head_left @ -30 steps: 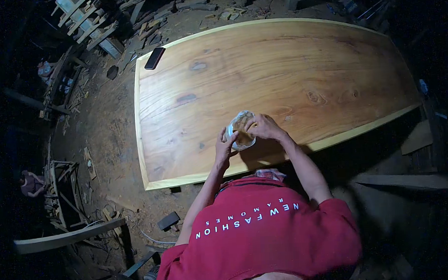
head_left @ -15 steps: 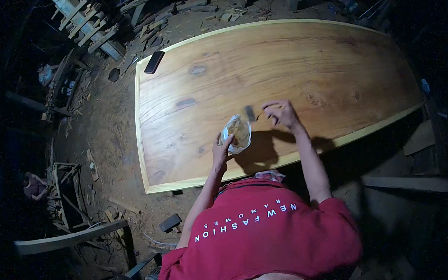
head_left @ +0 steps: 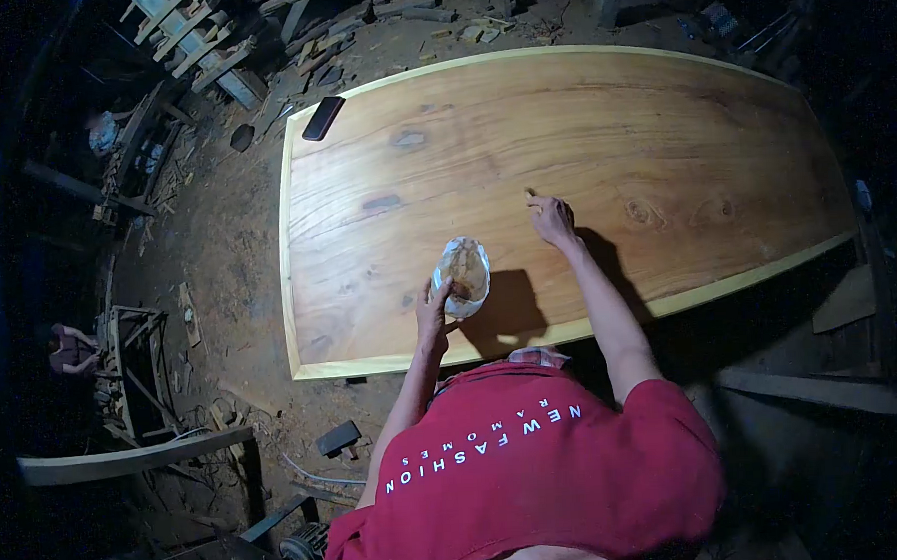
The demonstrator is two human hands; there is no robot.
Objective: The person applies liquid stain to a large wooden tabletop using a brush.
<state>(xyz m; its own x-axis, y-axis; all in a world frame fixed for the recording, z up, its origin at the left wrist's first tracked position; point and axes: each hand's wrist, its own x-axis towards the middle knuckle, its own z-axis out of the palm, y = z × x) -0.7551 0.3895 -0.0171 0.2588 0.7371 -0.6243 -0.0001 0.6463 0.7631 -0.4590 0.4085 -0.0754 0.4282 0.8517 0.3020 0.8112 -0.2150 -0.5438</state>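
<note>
My left hand [head_left: 433, 316] is closed on the near-left side of a whitish, smeared bowl [head_left: 466, 301], thumb over its rim. Tan, putty-like paste [head_left: 467, 269] coats the inside. My right hand [head_left: 554, 221] reaches out over the large wooden panel [head_left: 522, 127], its fingers pinched round a small flat scraper [head_left: 530, 193]. The scraper's tip is at the panel surface; most of the tool is hidden by the fingers. Grain, knots and several darker patches mark the panel, and a pale wooden border [head_left: 288, 257] runs round it.
A phone [head_left: 323, 118] lies on the panel's far-left corner. Wood scraps [head_left: 329, 60] litter the dirt floor. At the left, another person [head_left: 71, 350] is by a wooden frame [head_left: 137, 364]. A dark block [head_left: 337, 439] is on the ground near my left arm.
My right hand has moved forward and slightly left, bringing the scraper from beside the bowl down to the panel. The bowl has shifted slightly left and nearer me in view.
</note>
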